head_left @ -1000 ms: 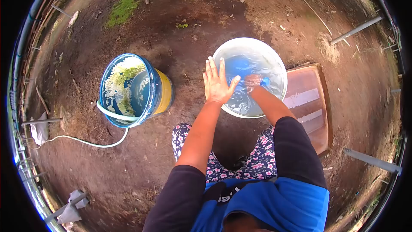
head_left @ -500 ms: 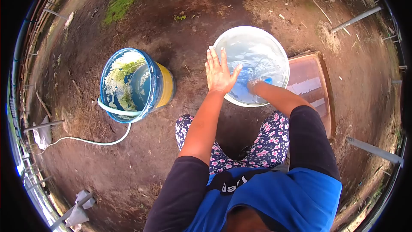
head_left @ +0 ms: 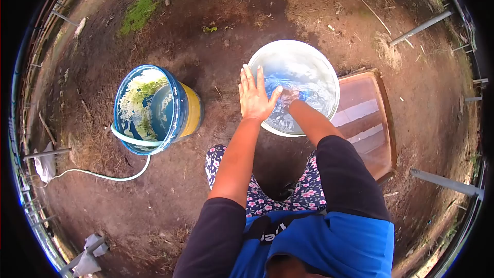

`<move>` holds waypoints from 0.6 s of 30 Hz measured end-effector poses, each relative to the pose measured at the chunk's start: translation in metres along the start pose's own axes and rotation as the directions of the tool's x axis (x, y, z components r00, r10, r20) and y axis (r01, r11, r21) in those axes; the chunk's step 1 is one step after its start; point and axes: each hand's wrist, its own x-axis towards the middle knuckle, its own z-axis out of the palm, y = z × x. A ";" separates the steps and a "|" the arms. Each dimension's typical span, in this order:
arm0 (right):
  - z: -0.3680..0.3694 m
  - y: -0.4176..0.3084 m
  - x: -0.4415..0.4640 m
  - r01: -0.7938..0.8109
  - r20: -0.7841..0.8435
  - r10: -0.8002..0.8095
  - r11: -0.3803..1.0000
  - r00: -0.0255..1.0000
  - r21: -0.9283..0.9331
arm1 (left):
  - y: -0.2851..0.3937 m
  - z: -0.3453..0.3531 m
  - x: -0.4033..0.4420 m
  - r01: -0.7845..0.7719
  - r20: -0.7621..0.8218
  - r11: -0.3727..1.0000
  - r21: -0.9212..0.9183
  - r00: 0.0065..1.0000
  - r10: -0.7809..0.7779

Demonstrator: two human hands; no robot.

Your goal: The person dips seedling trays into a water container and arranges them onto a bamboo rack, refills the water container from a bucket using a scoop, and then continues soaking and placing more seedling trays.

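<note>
A round white basin [head_left: 332,74] holds rippling water. Against its left rim rests my left hand [head_left: 256,98], fingers stretched and slightly spread, gripping nothing. My right hand [head_left: 291,98] is down in the water near the basin's middle, its fingers blurred by ripples. A blue patch [head_left: 280,81] shows under the surface beside this hand; what it is cannot be made out.
Left of the basin stands a blue and yellow bucket [head_left: 191,110] holding water, with a pale hose [head_left: 135,138] over its rim. A reddish-brown rectangular tray [head_left: 370,103] lies on the bare soil [head_left: 154,201] at right. Metal posts [head_left: 422,28] edge the area.
My right hand has moved left in the water, and the blue patch now shows left of it. My left hand stays flat at the rim. The view has shifted slightly.
</note>
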 end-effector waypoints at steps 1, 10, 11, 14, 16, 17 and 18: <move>-0.006 0.002 0.004 0.015 0.047 -0.010 0.993 0.999 -0.115 | 0.000 0.000 0.001 0.007 0.007 1.000 0.005 1.000 -0.007; -0.009 0.035 -0.018 0.040 0.396 0.027 0.986 0.918 -0.161 | 0.000 0.001 0.001 -0.006 -0.002 1.000 0.013 1.000 0.007; -0.007 0.037 -0.021 0.085 0.480 0.005 0.982 0.877 -0.167 | -0.001 0.001 0.001 -0.011 -0.005 1.000 0.019 1.000 0.011; 0.006 0.043 -0.034 0.325 0.491 -0.175 0.915 0.853 -0.238 | -0.001 0.001 0.001 -0.005 -0.004 1.000 0.011 1.000 0.005; 0.027 0.051 -0.041 0.494 0.377 -0.358 0.784 0.854 -0.376 | 0.000 0.000 0.000 -0.002 -0.001 1.000 0.009 1.000 0.002; 0.042 0.050 -0.032 0.473 0.373 -0.355 0.830 0.857 -0.296 | 0.000 0.000 0.000 0.001 -0.001 1.000 0.008 1.000 -0.001; 0.072 0.052 -0.016 0.447 0.370 -0.352 0.869 0.860 -0.212 | 0.000 0.000 0.000 -0.002 -0.010 1.000 -0.001 1.000 0.002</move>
